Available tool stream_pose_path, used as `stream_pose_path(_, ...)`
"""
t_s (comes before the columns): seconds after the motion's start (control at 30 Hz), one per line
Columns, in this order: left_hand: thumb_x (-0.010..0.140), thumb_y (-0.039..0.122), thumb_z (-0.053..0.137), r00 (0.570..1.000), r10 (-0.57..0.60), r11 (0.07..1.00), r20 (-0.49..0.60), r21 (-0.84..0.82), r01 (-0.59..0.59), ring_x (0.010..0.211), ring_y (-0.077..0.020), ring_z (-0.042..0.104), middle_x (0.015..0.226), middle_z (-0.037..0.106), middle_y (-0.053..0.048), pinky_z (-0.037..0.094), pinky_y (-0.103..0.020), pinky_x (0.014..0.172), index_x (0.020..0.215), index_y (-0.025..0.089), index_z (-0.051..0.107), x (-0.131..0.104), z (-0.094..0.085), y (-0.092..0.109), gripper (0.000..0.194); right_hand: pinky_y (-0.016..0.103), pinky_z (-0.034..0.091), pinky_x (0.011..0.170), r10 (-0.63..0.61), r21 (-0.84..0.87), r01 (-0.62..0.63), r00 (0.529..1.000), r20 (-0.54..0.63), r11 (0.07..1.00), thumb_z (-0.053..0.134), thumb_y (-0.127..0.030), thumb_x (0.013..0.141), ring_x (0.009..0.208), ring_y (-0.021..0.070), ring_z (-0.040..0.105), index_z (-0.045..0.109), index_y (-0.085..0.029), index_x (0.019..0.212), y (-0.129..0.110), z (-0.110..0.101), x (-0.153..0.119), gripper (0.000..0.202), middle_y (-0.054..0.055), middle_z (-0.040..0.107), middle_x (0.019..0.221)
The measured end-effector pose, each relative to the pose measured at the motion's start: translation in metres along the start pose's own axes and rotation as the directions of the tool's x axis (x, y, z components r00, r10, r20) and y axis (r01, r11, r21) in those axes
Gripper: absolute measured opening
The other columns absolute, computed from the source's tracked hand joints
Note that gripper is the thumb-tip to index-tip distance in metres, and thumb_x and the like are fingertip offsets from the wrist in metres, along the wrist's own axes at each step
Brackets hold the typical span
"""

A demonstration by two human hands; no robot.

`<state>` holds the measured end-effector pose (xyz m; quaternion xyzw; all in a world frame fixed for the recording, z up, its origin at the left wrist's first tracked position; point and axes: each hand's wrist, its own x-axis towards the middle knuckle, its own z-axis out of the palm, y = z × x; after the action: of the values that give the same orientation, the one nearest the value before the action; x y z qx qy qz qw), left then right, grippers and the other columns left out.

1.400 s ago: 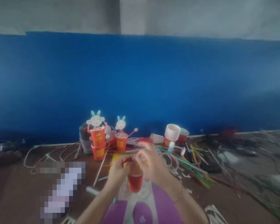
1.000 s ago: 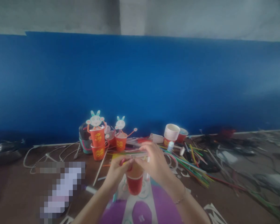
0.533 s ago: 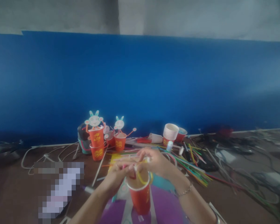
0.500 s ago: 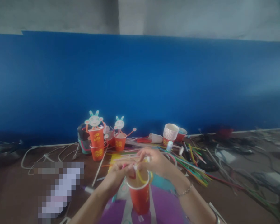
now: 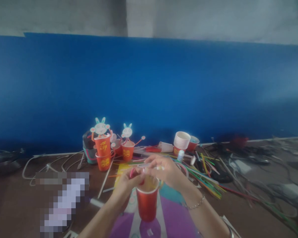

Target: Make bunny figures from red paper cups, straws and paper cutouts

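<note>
Red cup (image 5: pixel 147 202) stands upright right below both hands; left hand (image 5: pixel 127 183) and right hand (image 5: pixel 166 171) pinch something small over its rim, equally close.

Premises present as an informal craft workspace set up on a brown floor (image 5: pixel 20 198) against a wall painted blue (image 5: pixel 149 89) below and grey above. Finished paper-cup rabbit figures (image 5: pixel 103 145) stand at the foot of the blue wall. To their right sit a stack of white paper cups (image 5: pixel 181 140) and a scatter of coloured drinking straws (image 5: pixel 206 175). White cables (image 5: pixel 52 163) trail to the left of the figures. A purple mat (image 5: pixel 171 218) lies in front of them.
</note>
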<state>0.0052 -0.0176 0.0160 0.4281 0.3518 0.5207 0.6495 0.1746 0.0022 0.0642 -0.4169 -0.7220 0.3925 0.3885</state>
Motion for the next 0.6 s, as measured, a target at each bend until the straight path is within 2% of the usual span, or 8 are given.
stream_pose_path(0.13,0.064,0.032,0.076,0.991,0.046,0.989,-0.127,0.145,-0.028,0.06,-0.014,0.055,0.061,0.062,-0.001,0.041,-0.025,0.063,0.065,0.014,0.067,0.002,0.002,0.0,0.02,0.034,0.047,0.084,0.025,-0.139,-0.042,0.992,-0.121,0.989,0.071,-0.036,0.073,0.094,0.0219,0.063,0.07,-0.021,0.067,0.001,0.002,0.0,0.017,0.004,0.069,0.101)
stream_pose_path(0.23,0.065,0.027,0.071,0.966,0.159,0.95,-0.205,0.297,-0.093,0.066,-0.0164,0.057,0.067,0.065,-0.002,0.042,-0.026,0.065,0.067,0.015,0.069,0.002,0.005,0.001,0.012,0.035,0.047,0.083,-0.001,-0.213,-0.033,0.988,-0.157,0.976,0.067,-0.029,0.077,0.093,0.0215,0.064,0.07,-0.021,0.063,0.0,0.005,0.0,0.016,0.005,0.069,0.102)
stream_pose_path(0.33,0.067,0.022,0.067,0.93,0.311,0.868,-0.196,0.457,-0.194,0.072,-0.0182,0.057,0.069,0.065,-0.002,0.043,-0.028,0.069,0.062,0.017,0.067,0.001,0.005,0.002,0.007,0.035,0.048,0.084,-0.011,-0.203,-0.013,0.993,-0.116,0.979,0.062,-0.023,0.078,0.092,0.0206,0.065,0.072,-0.021,0.067,-0.003,0.007,-0.001,0.015,0.005,0.069,0.102)
stream_pose_path(0.43,0.067,0.023,0.065,0.91,0.378,0.801,-0.171,0.553,-0.229,0.075,-0.0202,0.058,0.073,0.066,-0.003,0.044,-0.031,0.072,0.064,0.018,0.067,0.0,0.004,0.001,0.006,0.035,0.049,0.084,-0.004,-0.193,-0.015,0.995,-0.099,0.981,0.066,-0.027,0.076,0.094,0.0215,0.064,0.073,-0.021,0.071,-0.006,0.008,-0.002,0.01,0.006,0.069,0.104)
stream_pose_path(0.53,0.068,0.023,0.064,0.884,0.44,0.719,-0.157,0.652,-0.242,0.08,-0.0226,0.06,0.079,0.066,-0.006,0.045,-0.033,0.075,0.066,0.019,0.07,-0.002,0.003,-0.001,0.007,0.035,0.048,0.083,-0.015,-0.212,-0.015,0.99,-0.141,0.977,0.068,-0.032,0.075,0.092,0.0221,0.064,0.07,-0.02,0.067,-0.006,0.012,-0.004,0.015,0.007,0.069,0.1)
stream_pose_path(0.6,0.069,0.022,0.063,0.866,0.479,0.662,-0.145,0.708,-0.248,0.08,-0.0226,0.06,0.081,0.065,-0.006,0.045,-0.033,0.075,0.065,0.02,0.07,-0.003,0.005,-0.002,0.009,0.034,0.047,0.083,-0.045,-0.234,0.001,0.982,-0.182,0.972,0.066,-0.028,0.076,0.091,0.0216,0.064,0.066,-0.02,0.061,-0.005,0.017,-0.005,0.016,0.007,0.07,0.094)
